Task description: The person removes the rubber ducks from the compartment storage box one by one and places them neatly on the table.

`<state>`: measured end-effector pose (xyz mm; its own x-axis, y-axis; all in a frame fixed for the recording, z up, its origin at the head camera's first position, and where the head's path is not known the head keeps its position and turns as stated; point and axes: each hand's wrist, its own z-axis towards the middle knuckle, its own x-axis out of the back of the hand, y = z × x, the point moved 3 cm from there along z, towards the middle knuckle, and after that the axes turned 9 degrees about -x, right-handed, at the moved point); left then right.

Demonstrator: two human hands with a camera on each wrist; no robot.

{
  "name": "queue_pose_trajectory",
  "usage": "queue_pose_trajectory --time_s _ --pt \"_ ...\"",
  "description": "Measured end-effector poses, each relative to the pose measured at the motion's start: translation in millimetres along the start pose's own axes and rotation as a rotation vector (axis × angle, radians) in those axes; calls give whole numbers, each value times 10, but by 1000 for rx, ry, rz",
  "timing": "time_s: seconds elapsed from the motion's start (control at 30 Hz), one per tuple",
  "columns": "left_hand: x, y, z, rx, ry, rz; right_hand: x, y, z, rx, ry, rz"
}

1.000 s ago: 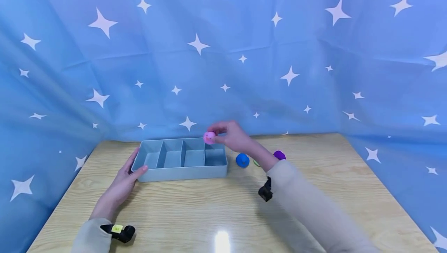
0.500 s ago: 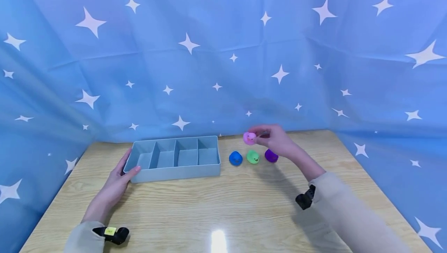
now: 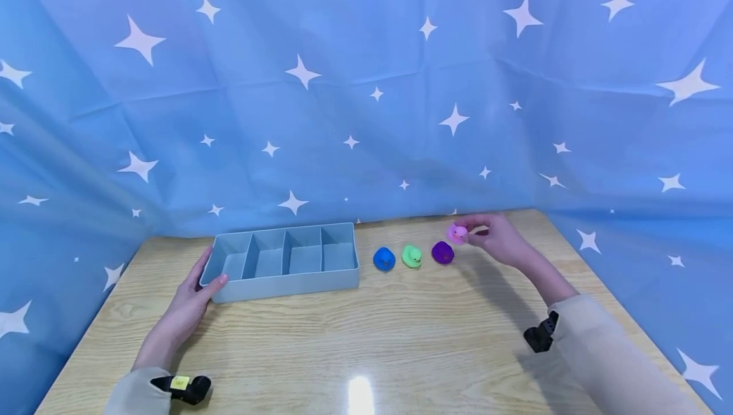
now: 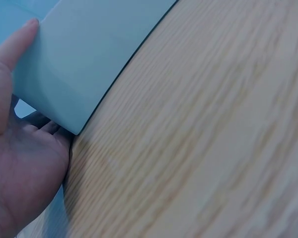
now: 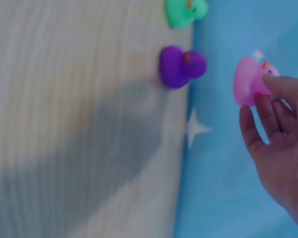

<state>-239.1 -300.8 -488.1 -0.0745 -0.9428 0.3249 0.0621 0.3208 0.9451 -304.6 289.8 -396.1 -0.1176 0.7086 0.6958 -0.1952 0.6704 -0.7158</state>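
A pink rubber duck (image 3: 456, 233) is pinched between the thumb and fingers of my right hand (image 3: 499, 240), behind and right of the purple duck. In the right wrist view the pink duck (image 5: 247, 82) appears raised off the table, its orange beak showing. My left hand (image 3: 184, 313) holds the left end of a grey-blue divided tray (image 3: 286, 285). Its thumb lies on the tray's front rim, and the other fingers go round the left end, partly hidden. A blue duck (image 3: 384, 260), a green duck (image 3: 411, 256) and a purple duck (image 3: 443, 253) stand in a row right of the tray.
The tray's several compartments hold nothing visible. A light wooden table (image 3: 321, 351) carries everything, with a bright reflection near its front. Behind and at both sides hangs a blue curtain (image 3: 366, 167) with white stars, close to the table's back edge.
My right hand has carried the pink duck from over the tray's right compartment rightward, past the blue, green and purple ducks, and somewhat lower. The left hand keeps its place on the tray.
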Motion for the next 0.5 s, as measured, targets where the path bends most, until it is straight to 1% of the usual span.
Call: queue_pose_trajectory --time_s 0.2,0.33,0.5 --pt "-10 9 -22 5 -5 -13 -10 267 -64 -24 -20 -33" --pt "-7 26 -29 -2 2 -23 -54 388 -51 -39 -58 -58" --pt "-7 41 -23 -6 7 -36 -92 509 -21 -65 -88 -56"
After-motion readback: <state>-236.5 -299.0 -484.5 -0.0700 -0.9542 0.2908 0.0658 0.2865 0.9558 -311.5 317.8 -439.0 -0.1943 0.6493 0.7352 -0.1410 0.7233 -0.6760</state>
